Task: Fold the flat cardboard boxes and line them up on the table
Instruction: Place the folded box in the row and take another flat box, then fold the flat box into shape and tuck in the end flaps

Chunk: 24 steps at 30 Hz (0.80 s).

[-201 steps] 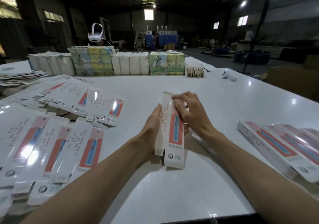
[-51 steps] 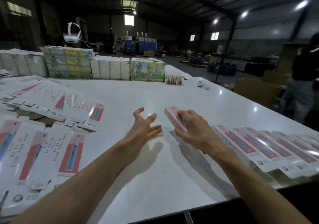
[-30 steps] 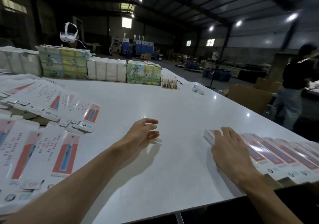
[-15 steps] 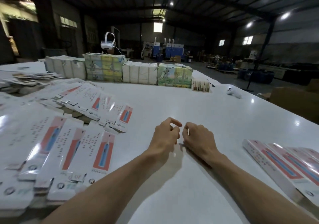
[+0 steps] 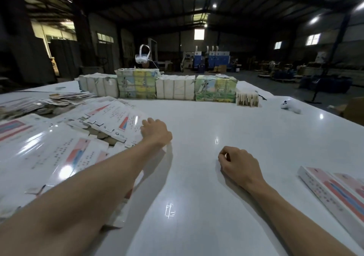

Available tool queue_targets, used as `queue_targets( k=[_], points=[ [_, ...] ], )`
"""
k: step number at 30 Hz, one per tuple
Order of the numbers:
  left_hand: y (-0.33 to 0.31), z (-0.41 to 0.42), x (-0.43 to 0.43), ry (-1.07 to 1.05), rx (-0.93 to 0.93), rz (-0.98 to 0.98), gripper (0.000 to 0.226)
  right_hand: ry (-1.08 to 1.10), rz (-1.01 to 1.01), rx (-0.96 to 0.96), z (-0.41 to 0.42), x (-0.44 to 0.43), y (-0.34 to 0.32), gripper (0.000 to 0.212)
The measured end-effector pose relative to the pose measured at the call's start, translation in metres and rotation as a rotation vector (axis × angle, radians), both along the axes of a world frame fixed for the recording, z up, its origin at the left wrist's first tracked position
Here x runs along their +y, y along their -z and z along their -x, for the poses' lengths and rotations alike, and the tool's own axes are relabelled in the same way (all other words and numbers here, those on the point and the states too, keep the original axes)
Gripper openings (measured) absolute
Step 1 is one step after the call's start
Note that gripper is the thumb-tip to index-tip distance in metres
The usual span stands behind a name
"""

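Flat white boxes with red-and-blue prints lie fanned out in overlapping piles over the left part of the white table. My left hand reaches over to the right edge of that pile, and its fingertips lie on the outermost flat box. The back of the hand hides whether the fingers grip it. My right hand rests on the bare table with its fingers curled in and nothing in it. A row of folded boxes lies side by side at the right edge.
Wrapped bundles of packaging form a wall along the table's far side, with a white headset on top. A small ribbed stack and a small white object lie at the far right. A brown carton stands beyond the right edge.
My right hand set a folded box into the row on the right and came back to the middle. My left hand has moved left from the table's middle onto the flat pile.
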<state>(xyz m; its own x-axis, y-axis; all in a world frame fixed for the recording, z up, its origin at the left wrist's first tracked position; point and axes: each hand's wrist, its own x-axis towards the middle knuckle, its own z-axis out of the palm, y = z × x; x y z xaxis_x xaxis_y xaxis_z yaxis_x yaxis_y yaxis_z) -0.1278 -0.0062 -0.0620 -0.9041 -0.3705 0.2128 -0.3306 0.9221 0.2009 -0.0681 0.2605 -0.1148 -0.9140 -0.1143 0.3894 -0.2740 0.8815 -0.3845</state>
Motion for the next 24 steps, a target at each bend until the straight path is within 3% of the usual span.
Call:
queue_targets(
  k=[5, 9, 11, 16, 18, 24],
  points=[
    [0.009, 0.012, -0.042, -0.12, -0.026, 0.122, 0.084, -0.024, 0.022, 0.003, 0.005, -0.001, 0.002, 0.017],
    [-0.005, 0.014, -0.045, -0.143, -0.08, 0.091, 0.101, -0.028, 0.041, 0.008, 0.008, 0.001, 0.004, 0.017],
    [-0.011, 0.012, -0.044, -0.131, -0.084, 0.171, 0.093, -0.03, 0.049, 0.008, 0.009, 0.001, 0.004, 0.017],
    [-0.022, 0.01, -0.034, -0.092, -0.001, 0.447, 0.047, -0.033, 0.063, -0.002, 0.008, 0.002, 0.003, 0.017],
    [-0.033, 0.011, -0.031, -0.028, 0.018, 0.304, 0.04, -0.033, 0.064, -0.006, 0.008, 0.002, 0.003, 0.017],
    [-0.057, -0.013, 0.009, 0.328, -0.001, -0.552, 0.032, -0.03, 0.065, -0.047, 0.007, 0.002, 0.0, 0.017]
  ],
)
